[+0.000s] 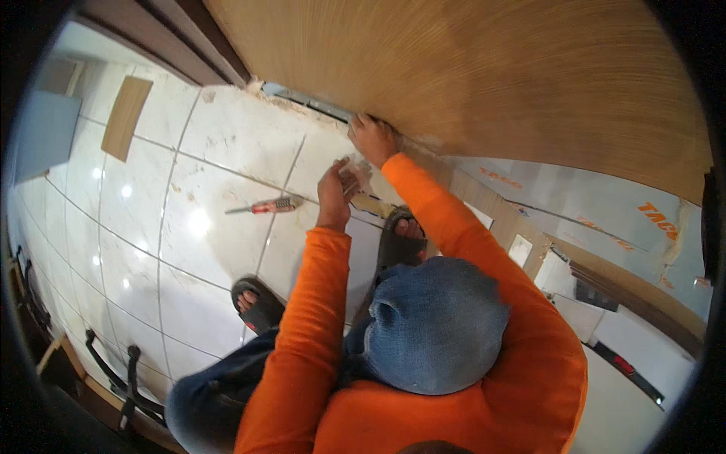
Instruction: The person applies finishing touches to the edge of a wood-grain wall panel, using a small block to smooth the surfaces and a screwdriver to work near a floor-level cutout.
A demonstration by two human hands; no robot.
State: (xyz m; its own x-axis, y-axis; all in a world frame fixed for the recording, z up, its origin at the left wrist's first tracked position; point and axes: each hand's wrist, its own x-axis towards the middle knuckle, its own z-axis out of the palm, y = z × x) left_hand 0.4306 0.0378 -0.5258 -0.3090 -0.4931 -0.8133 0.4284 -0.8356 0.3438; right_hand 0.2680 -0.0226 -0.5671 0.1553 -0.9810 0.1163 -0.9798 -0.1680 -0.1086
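I am squatting, and both my hands are close together by the lower edge of a large wood-grain panel point(469, 68). My right hand point(373, 139) has its fingers bent together at that edge, beside a narrow grey metal strip point(306, 100); what they pinch is hidden. Just nearer to me, my left hand point(333, 195) is curled, palm up, round a small see-through piece that looks like a clear plastic bag point(358, 175). A screwdriver point(265, 206) with a red and clear handle lies on the tiles to the left of it.
White floor tiles point(215, 261) carry dust and crumbs. A wood-grain offcut point(127, 117) and a blue-grey board point(47, 135) lie at left. Dark chair legs point(130, 378) stand at lower left. Film-covered panelling point(582, 204) and a dark bar with red point(624, 367) are at right.
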